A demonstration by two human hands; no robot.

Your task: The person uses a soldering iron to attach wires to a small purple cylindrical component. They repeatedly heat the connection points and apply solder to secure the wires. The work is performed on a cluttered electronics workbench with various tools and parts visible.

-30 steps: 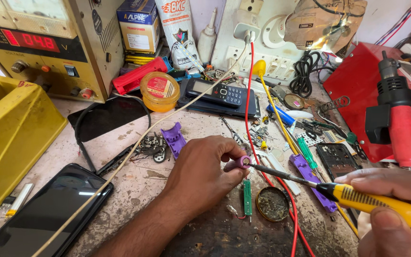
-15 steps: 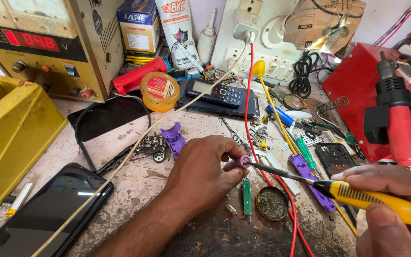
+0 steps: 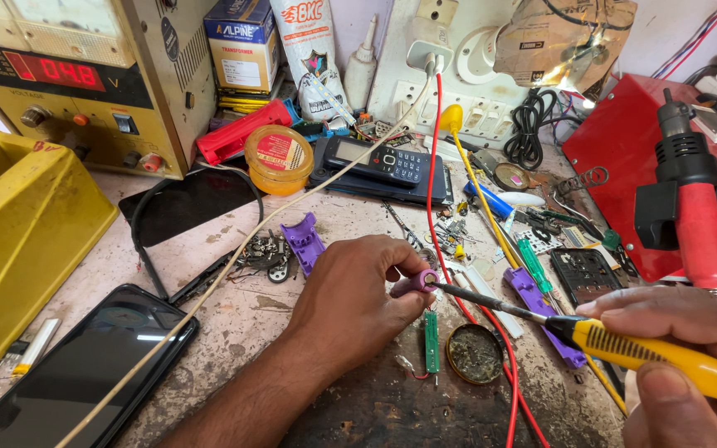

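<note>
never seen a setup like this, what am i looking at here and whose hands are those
There is one picture, taken by a camera worn on a person's head and looking down at a cluttered repair bench. Both hands are that person's own; no machine does the work.

The left hand pinches a small purple part in its grip. The right hand holds a yellow-handled iron, whose thin metal tip touches that part.

Just below lie a narrow green board and a round tin. Red wires and a whitish cord run across the bench. At lower left lies a dark phone, with a yellow case beside it. Further back are a keypad phone, a power supply with a red display and an orange tape roll. At right stands a red and black hot-air gun.
</note>
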